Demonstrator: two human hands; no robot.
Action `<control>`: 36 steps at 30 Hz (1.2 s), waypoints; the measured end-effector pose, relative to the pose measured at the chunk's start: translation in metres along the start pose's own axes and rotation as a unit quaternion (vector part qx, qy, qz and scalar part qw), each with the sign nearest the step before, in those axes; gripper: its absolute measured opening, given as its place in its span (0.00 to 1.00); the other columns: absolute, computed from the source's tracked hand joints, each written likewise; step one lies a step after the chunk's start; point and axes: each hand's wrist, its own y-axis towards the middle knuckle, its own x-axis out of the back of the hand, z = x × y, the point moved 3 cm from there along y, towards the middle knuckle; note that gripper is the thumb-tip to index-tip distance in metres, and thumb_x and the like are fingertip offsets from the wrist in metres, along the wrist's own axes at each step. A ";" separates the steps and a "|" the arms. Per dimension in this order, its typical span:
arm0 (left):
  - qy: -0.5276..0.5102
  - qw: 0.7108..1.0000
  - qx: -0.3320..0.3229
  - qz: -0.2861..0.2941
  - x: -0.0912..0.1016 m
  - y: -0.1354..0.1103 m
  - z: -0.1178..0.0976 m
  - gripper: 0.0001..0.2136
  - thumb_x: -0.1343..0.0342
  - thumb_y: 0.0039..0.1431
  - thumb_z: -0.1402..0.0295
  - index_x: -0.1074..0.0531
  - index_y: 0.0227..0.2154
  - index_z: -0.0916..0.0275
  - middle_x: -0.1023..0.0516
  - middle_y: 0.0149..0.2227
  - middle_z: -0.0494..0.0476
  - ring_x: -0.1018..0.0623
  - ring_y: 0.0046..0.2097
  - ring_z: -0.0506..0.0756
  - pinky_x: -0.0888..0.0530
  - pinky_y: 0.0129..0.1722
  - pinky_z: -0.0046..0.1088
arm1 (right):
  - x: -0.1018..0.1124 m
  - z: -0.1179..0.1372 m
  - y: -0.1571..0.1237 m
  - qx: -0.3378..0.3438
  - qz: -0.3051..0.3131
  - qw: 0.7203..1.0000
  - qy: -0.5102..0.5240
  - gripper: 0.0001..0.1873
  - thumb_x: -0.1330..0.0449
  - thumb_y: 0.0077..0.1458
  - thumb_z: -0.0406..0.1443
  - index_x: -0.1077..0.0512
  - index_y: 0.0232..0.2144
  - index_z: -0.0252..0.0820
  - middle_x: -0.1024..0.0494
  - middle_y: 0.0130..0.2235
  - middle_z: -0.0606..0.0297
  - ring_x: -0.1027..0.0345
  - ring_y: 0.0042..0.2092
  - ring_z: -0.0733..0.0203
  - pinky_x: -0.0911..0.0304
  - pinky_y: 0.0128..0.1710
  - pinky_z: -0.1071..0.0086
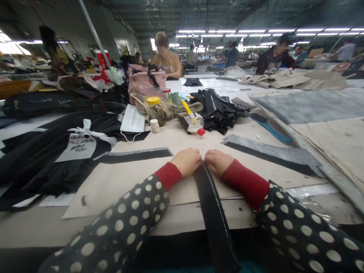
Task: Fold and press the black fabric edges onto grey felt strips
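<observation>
A long black fabric strip [212, 212] with a pale line along its length runs from my hands down over the table's front edge. My left hand [188, 160] has its fingers closed on the strip's far end. Facing it, my right hand [218, 161] pinches the same end, the fingertips of both hands nearly touching. My fingers cover the very end of the strip. To the left lies a black strip with a grey edge [139, 154]. A wider black and grey strip [270, 153] rests to the right.
Black fabric with a handwritten tag [78, 147] is heaped at left. Beyond my hands are a face mask [132, 120], a yellow-lidded jar [156, 112], a small white bottle [154, 126], a yellow-handled brush [190, 112] and a black fabric pile [217, 110]. Other people work farther back.
</observation>
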 end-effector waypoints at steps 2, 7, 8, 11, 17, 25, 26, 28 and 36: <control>-0.037 0.999 0.013 -0.022 -0.003 -0.001 0.004 0.08 0.54 0.55 0.66 0.31 0.31 0.62 0.32 0.33 0.56 0.32 0.37 0.54 0.34 0.37 0.30 | -0.001 -0.006 -0.003 -0.017 -0.022 0.998 0.063 0.11 0.50 0.46 0.29 0.30 0.32 0.36 0.31 0.34 0.59 0.39 0.36 0.62 0.44 0.40 0.68; -0.082 0.992 0.059 -0.078 -0.012 -0.007 0.014 0.11 0.49 0.52 0.61 0.32 0.36 0.61 0.33 0.37 0.55 0.34 0.40 0.55 0.35 0.40 0.31 | -0.009 -0.016 -0.008 -0.039 -0.061 0.991 0.109 0.14 0.43 0.44 0.41 0.31 0.31 0.35 0.32 0.32 0.58 0.40 0.35 0.60 0.43 0.37 0.67; -0.088 0.991 0.062 -0.080 -0.013 -0.008 0.016 0.12 0.49 0.52 0.60 0.32 0.36 0.60 0.33 0.37 0.55 0.34 0.40 0.55 0.35 0.40 0.32 | -0.011 -0.016 -0.008 -0.041 -0.065 0.991 0.109 0.14 0.43 0.43 0.41 0.31 0.30 0.35 0.32 0.32 0.59 0.40 0.35 0.60 0.44 0.37 0.66; -0.110 0.989 0.048 -0.081 -0.015 -0.007 0.020 0.11 0.50 0.53 0.61 0.31 0.37 0.59 0.32 0.37 0.54 0.33 0.40 0.54 0.36 0.41 0.31 | -0.016 -0.015 -0.006 -0.050 -0.068 0.987 0.140 0.10 0.42 0.42 0.38 0.32 0.27 0.36 0.32 0.30 0.60 0.40 0.33 0.62 0.44 0.34 0.68; -0.166 0.983 -0.016 -0.077 -0.009 -0.004 0.024 0.09 0.55 0.57 0.67 0.29 0.30 0.61 0.28 0.32 0.52 0.32 0.38 0.51 0.38 0.42 0.29 | -0.015 -0.017 -0.005 -0.087 -0.034 0.969 0.227 0.07 0.43 0.41 0.35 0.33 0.26 0.36 0.34 0.27 0.65 0.43 0.27 0.67 0.46 0.28 0.72; -0.140 0.981 0.021 -0.133 -0.001 -0.005 0.016 0.08 0.56 0.56 0.71 0.33 0.26 0.64 0.32 0.31 0.55 0.33 0.36 0.52 0.36 0.38 0.29 | -0.016 -0.013 -0.006 -0.177 0.018 0.855 0.487 0.09 0.43 0.41 0.36 0.38 0.27 0.37 0.36 0.20 0.72 0.43 0.22 0.71 0.46 0.22 0.75; -0.158 0.979 0.010 -0.126 -0.001 -0.005 0.016 0.08 0.56 0.56 0.71 0.33 0.26 0.64 0.32 0.30 0.55 0.33 0.36 0.52 0.36 0.38 0.28 | -0.017 -0.012 -0.006 -0.184 0.027 0.836 0.515 0.10 0.43 0.40 0.36 0.38 0.27 0.37 0.36 0.20 0.73 0.43 0.21 0.72 0.47 0.22 0.75; -0.199 0.974 -0.015 -0.109 -0.002 -0.005 0.016 0.08 0.55 0.56 0.70 0.32 0.26 0.64 0.31 0.30 0.54 0.33 0.36 0.51 0.36 0.38 0.27 | -0.017 -0.010 -0.005 -0.183 0.035 0.814 0.550 0.12 0.41 0.38 0.37 0.38 0.26 0.37 0.36 0.19 0.73 0.43 0.21 0.73 0.47 0.21 0.76; -0.292 0.948 0.022 -0.125 0.002 -0.006 0.015 0.10 0.56 0.56 0.68 0.32 0.26 0.65 0.32 0.27 0.52 0.32 0.32 0.50 0.36 0.34 0.25 | -0.016 -0.011 -0.006 -0.182 0.056 0.745 0.639 0.25 0.38 0.33 0.49 0.34 0.28 0.34 0.34 0.16 0.73 0.46 0.16 0.75 0.54 0.15 0.77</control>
